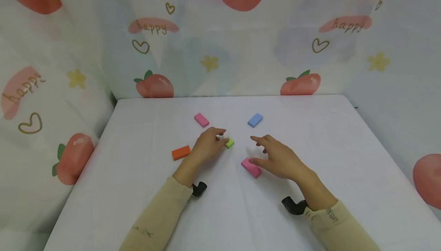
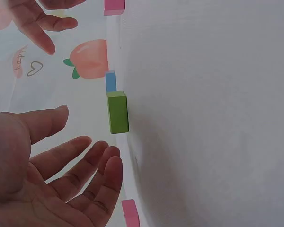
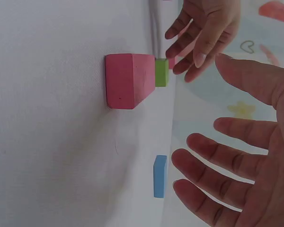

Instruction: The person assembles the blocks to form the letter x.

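Observation:
My left hand (image 1: 209, 144) hovers over the white table beside a green block (image 1: 230, 143), thumb and fingers spread apart with nothing between them. In the left wrist view that green block (image 2: 118, 112) stands just past the fingertips. To the right, my right hand (image 1: 280, 158) is held above a pink block (image 1: 251, 167), its thumb overlapping the block in the head view. The right wrist view shows the same pink block (image 3: 125, 81) lying on the cloth, apart from the spread fingers (image 3: 213, 179). Both palms hold nothing.
An orange block (image 1: 181, 153) lies left of my left forearm. Farther back are a second pink block (image 1: 201, 120) and a blue block (image 1: 255, 120). A printed curtain (image 1: 241, 51) rises behind the white table (image 1: 155, 120) and along its sides.

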Motion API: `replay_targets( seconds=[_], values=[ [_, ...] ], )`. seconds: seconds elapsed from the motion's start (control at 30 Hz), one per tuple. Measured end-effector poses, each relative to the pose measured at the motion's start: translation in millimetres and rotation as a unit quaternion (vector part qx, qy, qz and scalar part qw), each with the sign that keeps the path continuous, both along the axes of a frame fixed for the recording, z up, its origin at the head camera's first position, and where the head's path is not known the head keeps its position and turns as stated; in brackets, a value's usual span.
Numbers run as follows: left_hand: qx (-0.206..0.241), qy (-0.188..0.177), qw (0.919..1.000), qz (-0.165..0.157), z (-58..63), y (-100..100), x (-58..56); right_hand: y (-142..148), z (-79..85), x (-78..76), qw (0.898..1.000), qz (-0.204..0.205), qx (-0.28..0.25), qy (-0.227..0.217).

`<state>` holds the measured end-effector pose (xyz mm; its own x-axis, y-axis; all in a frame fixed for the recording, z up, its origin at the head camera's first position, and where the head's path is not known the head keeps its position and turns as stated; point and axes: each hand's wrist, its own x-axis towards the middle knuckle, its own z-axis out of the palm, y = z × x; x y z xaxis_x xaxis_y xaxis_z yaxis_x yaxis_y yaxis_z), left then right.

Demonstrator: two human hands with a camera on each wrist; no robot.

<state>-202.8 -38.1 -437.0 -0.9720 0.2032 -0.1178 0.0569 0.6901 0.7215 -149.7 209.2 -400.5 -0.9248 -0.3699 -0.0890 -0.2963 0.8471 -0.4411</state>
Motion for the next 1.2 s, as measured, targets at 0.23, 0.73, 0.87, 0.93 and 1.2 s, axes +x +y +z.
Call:
replay_targets(
  seconds=[0.23, 0.73, 0.87, 0.93, 1.2],
  values=[
    [0.010, 0.006, 0.9999, -0.012, -3.9, 3.9, 2.5, -3.9, -2.4, 3.9, 1.000, 0.009, -0.001, -0.006],
    [0.017, 0.021, 0.9996, 0.001, -26.4, 5.6, 0.2, -8.2, -22.8, 5.0, 0.999, 0.019, -0.014, -0.026],
    [0.024, 0.017, 0.9995, 0.010, -30.5, 6.3, 0.9, -10.0, -27.3, 7.5, 0.999, 0.017, -0.010, -0.042],
    [0.028, 0.017, 0.9994, 0.013, -32.5, 6.8, 1.0, -10.6, -28.1, 8.3, 0.999, 0.019, -0.009, -0.042],
    [0.036, 0.041, 0.9981, 0.028, -38.6, 8.0, -2.5, -12.3, -27.5, 4.6, 0.999, 0.018, -0.008, -0.042]
  ],
)
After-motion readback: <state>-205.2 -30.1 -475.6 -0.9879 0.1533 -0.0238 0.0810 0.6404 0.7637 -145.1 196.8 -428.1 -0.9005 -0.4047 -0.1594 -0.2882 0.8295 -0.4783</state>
